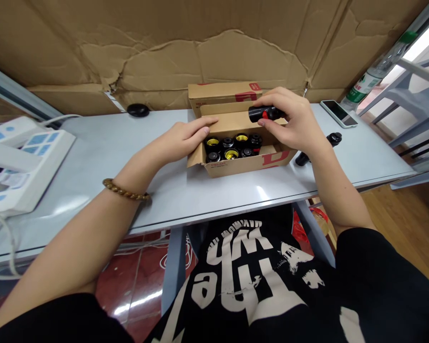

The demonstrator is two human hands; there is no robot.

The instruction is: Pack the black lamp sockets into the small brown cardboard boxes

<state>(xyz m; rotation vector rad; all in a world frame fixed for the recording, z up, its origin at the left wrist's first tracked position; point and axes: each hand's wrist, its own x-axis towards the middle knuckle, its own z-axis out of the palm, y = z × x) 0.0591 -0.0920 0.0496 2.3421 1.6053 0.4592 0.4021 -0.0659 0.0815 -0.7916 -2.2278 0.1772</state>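
An open cardboard box [250,166] stands on the table and holds several black cylinders [231,154], some showing yellow threaded ends. The right part of the box has a gap beside them. My left hand [186,138] grips the box's left edge, thumb and fingers close together. Above the right side of the box, my right hand [289,114] holds a black flashlight [259,113] with a red part, tilted nearly level. Another black flashlight [302,158] lies on the table, partly hidden behind my right forearm.
Behind the open box is a second cardboard box [223,90]. A phone [339,114] and a plastic bottle [364,85] are at the right. A black mouse [138,110] and a white device [32,181] are at the left. Cardboard [214,47] lines the back.
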